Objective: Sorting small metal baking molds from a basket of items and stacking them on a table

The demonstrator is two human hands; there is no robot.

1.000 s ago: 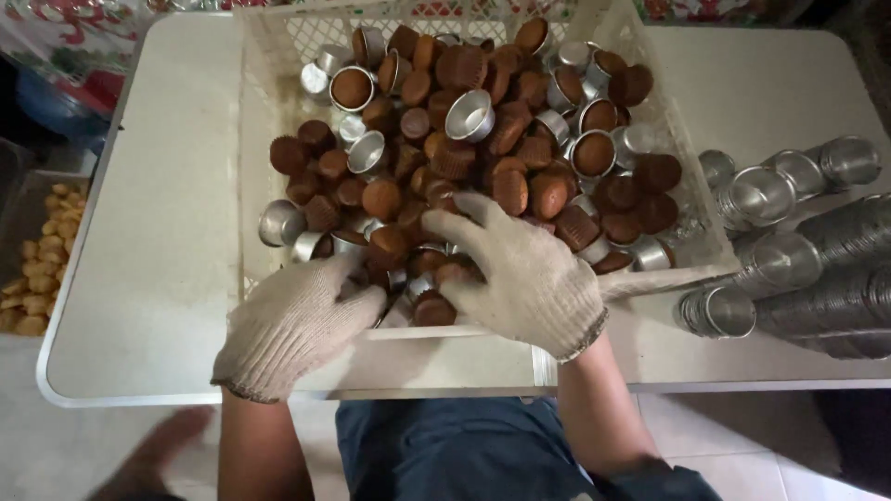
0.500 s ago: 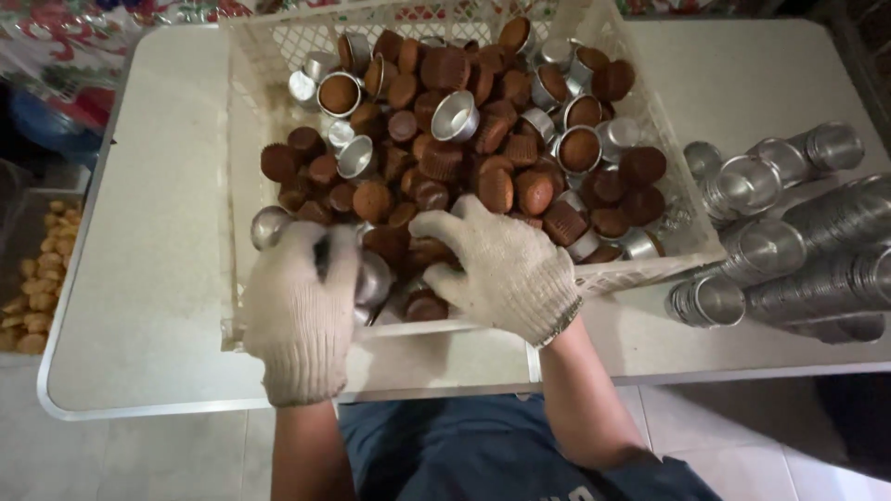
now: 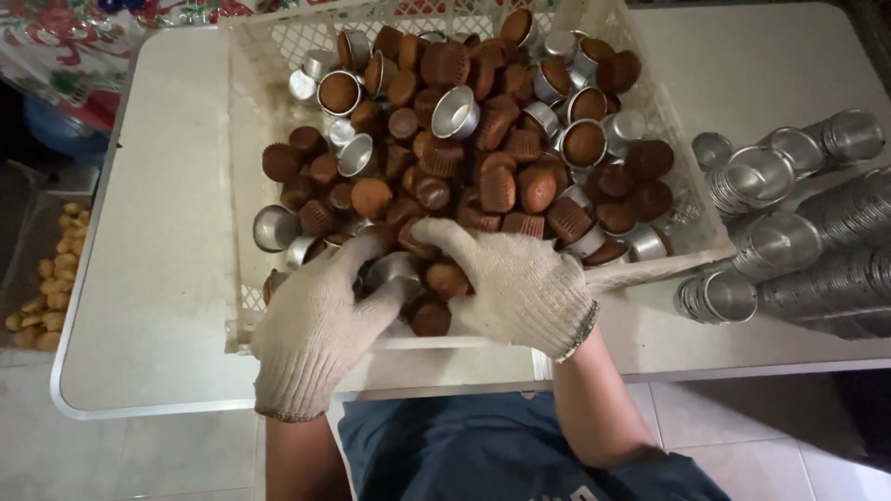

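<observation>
Nearest the camera, the left hand [image 3: 320, 325] in a white knitted cotton glove curls over a small round silver metal baking cup [image 3: 393, 270] at the near edge of the white plastic lattice crate [image 3: 243, 139]; the fingers look wrapped around the cup, though the glove hides how firmly. Just beside it, the right hand [image 3: 520, 283], gloved the same, lies with fingers spread and bent over a small brown fluted cake [image 3: 447, 276], touching it and its neighbours; whether it truly pinches one I cannot tell. Both hands sit low in the crate's front, over the pile of brown cakes [image 3: 483, 176] and loose silver cups

The cakes look light, soft and crumbly, so they likely want a gentle hold around the ribbed sides, not a squeeze on top. The metal cups seem stiff, thin and a little slippery; the rim is probably the surest place to take them

To the right, rows of nested empty silver cups [image 3: 807, 250] lie on the pale table [image 3: 148, 278]. At far left, a tray of small yellow pieces [image 3: 42, 278] sits lower down
</observation>
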